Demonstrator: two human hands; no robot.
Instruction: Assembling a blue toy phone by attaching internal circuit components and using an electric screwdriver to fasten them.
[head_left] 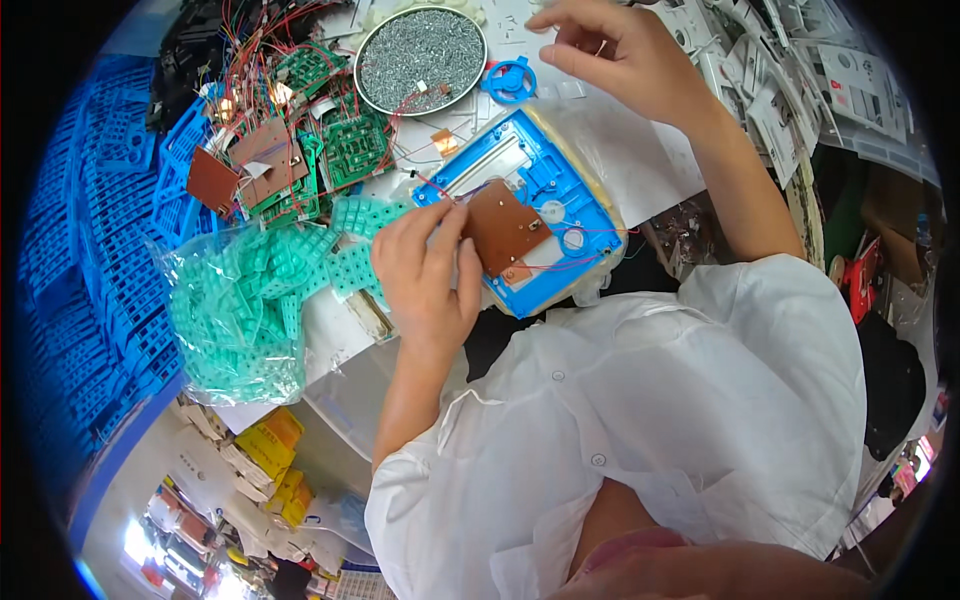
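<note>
My left hand point(428, 268) grips a brown circuit board point(505, 228) by its left edge, fingertips near its upper corner. The board is tilted over a blue plastic housing point(590, 212), which rests on a yellowish-edged pad point(612, 283) close to my body. Thin red and dark wires run from the board to the housing. My right hand point(625, 55) is raised beyond the housing, fingers loosely bent and apart, with nothing visible in them. Nearest to it are a blue ring-shaped plastic part point(510, 80) and a round tray of small metal screws point(422, 60).
Green circuit boards point(355, 145) with tangled red wires lie at the far left. A clear bag of teal rubber keypads point(235, 310) sits nearer me. Blue plastic frames point(90, 250) are stacked along the left side. White plastic panels point(770, 120) pile up at the far right.
</note>
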